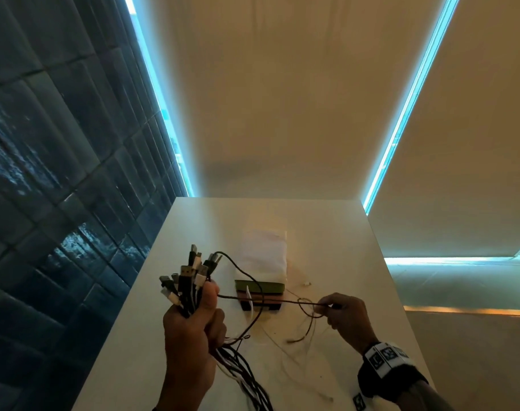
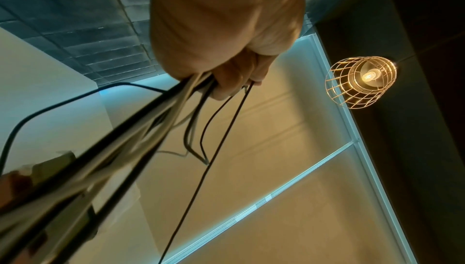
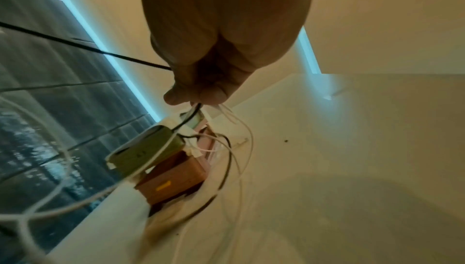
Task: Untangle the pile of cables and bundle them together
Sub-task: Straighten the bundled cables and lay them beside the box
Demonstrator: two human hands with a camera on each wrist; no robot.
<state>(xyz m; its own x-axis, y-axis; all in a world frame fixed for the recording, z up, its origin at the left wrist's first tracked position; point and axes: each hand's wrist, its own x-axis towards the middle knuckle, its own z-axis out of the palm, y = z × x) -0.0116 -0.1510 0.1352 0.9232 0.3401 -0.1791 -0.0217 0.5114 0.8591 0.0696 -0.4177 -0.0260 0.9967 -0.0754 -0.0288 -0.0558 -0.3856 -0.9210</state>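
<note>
My left hand (image 1: 193, 324) grips a bundle of black and white cables (image 1: 190, 280) just below their plugs, which fan out upward. The rest of the bundle (image 1: 243, 378) hangs down toward me; in the left wrist view the same cables (image 2: 141, 129) stream from my left hand (image 2: 221, 53). A dark braided cable (image 1: 252, 299) runs from that fist across to my right hand (image 1: 346, 317), which pinches it by a small knot-like loop (image 1: 307, 307). In the right wrist view my right hand (image 3: 208, 81) pinches the dark cable (image 3: 100, 51) together with thin white strands (image 3: 234, 117).
A stack of small boxes, olive on top of brown (image 1: 260, 295), sits mid-table beside folded white cloth (image 1: 264, 253). The white table (image 1: 341, 262) stands against a dark tiled wall (image 1: 60, 173) on the left. A caged lamp (image 2: 361, 81) hangs overhead.
</note>
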